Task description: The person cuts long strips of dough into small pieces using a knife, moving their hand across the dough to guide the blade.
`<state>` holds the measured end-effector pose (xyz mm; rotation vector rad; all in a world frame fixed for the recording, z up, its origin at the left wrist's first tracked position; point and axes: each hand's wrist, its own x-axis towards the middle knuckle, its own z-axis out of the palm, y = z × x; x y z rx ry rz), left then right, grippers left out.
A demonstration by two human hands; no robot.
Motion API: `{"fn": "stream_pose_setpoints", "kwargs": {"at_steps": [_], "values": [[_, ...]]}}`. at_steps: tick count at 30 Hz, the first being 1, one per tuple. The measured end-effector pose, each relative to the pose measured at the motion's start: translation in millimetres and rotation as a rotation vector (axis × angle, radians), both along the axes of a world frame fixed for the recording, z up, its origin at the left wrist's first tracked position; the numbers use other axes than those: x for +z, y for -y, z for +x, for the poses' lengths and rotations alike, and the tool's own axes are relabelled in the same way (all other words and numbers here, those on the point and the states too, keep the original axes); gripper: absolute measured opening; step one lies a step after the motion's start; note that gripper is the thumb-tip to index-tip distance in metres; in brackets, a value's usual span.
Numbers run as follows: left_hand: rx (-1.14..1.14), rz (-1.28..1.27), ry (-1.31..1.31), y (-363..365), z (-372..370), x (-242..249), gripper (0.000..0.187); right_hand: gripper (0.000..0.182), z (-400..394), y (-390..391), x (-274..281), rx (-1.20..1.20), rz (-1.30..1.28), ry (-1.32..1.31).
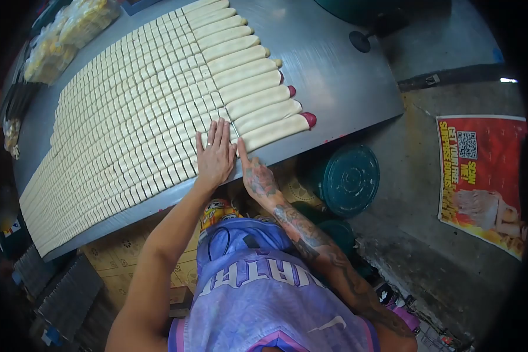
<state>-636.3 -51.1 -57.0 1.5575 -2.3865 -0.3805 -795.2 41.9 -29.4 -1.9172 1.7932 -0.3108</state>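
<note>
Rows of pale dough rolls (264, 114) lie side by side on a metal table (340, 88). Left of a long straight cut line they are divided into many small pieces (135, 117); right of it they are whole, and a few ends show red filling (309, 119). My left hand (216, 155) lies flat on the cut pieces by the front edge, fingers spread a little. Beside it my right hand (257, 176) has its index finger stretched along a thin blade (235, 130) at the cut line; its other fingers are curled around the blade's near end, mostly hidden.
Plastic bags with yellowish contents (70, 41) sit at the table's far left. A green lidded bucket (351, 180) stands on the floor beyond the front edge. A red poster (484, 182) lies at right. Dark stacked trays (70, 299) are at lower left.
</note>
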Motion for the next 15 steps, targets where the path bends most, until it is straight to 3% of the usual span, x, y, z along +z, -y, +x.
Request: {"fn": "stream_pose_setpoints", "kwargs": {"at_steps": [2, 8, 10, 11, 13, 15], "values": [[0.026, -0.119, 0.048, -6.2, -3.7, -7.4, 0.064, 0.094, -4.1, -30.5, 7.8, -0.01, 0.027, -0.015], [0.02, -0.02, -0.014, -3.7, -1.0, -6.8, 0.066, 0.091, -49.1, -120.0, 89.9, 0.05, 0.376, 0.046], [0.039, 0.049, -0.1, -2.7, 2.0, -0.4, 0.066, 0.078, -45.4, -87.3, 139.2, -0.02, 0.464, 0.074], [0.051, 0.119, -0.188, 1.6, 4.0, 2.5, 0.067, 0.078, -44.5, -68.3, 129.0, -0.012, 0.45, 0.072], [0.052, 0.132, -0.232, 19.2, 10.9, 5.2, 0.068, 0.083, -40.0, -27.4, 104.9, -0.075, 0.089, 0.211], [0.102, 0.107, -0.29, 49.3, 18.7, 3.0, 0.067, 0.082, -34.1, 38.6, 88.2, -0.074, 0.079, 0.23]]}}
